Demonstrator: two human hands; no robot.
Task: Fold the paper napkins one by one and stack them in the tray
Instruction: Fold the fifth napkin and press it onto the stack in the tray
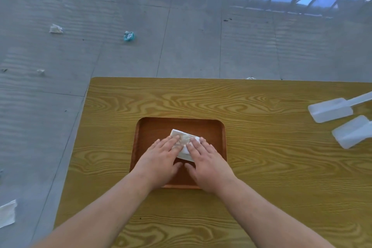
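On the wooden table point(261, 167), inside the brown tray point(213, 129), a folded white napkin point(184, 141) lies flat. Both the left hand point(161, 157) and the right hand point(209, 161) press it with straight, spread fingers. Two white plastic scoops point(330, 109) lie far right.

Folded white napkin point(184, 140) flat, askew, inside brown wooden tray point(217, 127)

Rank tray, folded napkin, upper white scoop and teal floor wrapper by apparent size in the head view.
1. tray
2-3. upper white scoop and folded napkin: unsure, napkin partly covered, scoop cropped by the frame
4. teal wrapper, though farther away
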